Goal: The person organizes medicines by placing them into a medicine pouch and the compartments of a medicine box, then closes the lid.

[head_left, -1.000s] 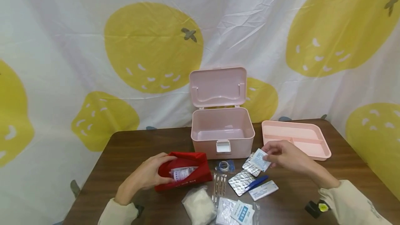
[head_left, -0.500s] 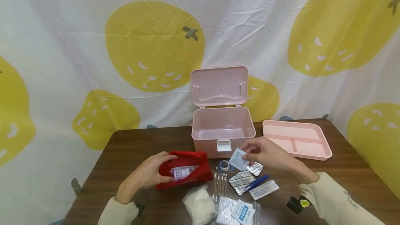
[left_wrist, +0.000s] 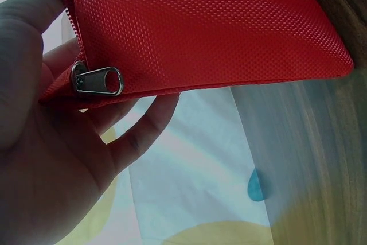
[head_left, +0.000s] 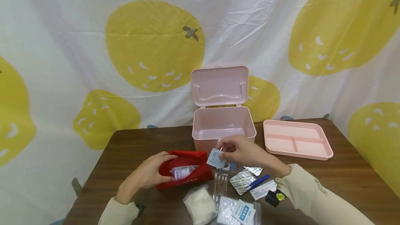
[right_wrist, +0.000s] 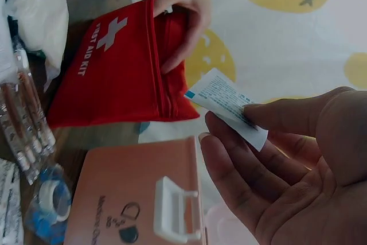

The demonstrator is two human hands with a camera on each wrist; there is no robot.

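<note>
My left hand [head_left: 147, 171] grips the red first aid pouch [head_left: 204, 174] at its left end, thumb and fingers spreading the unzipped mouth. A small clear bottle with a printed label [head_left: 182, 173] shows inside. In the left wrist view the metal zipper pull [left_wrist: 100, 81] hangs beside the palm. Between thumb and fingers, my right hand [head_left: 245, 152] pinches a small white sachet with blue print [head_left: 215, 158], near the pouch's right end. The right wrist view shows this sachet [right_wrist: 226, 104] tilted, in front of the pouch opening.
Behind stands a pink box [head_left: 206, 145] with its lid up, and right of it a pink divided tray [head_left: 298, 155]. Nearer lie cotton swabs [head_left: 220, 186], bagged cotton [head_left: 200, 206], tape [head_left: 232, 166], a foil blister pack [head_left: 240, 181], blue tweezers [head_left: 259, 181] and more sachets [head_left: 243, 213].
My right hand has carried the sachet leftward from above the foil packs, past the tape, to the pouch's right end. The left hand keeps its grip on the pouch.
</note>
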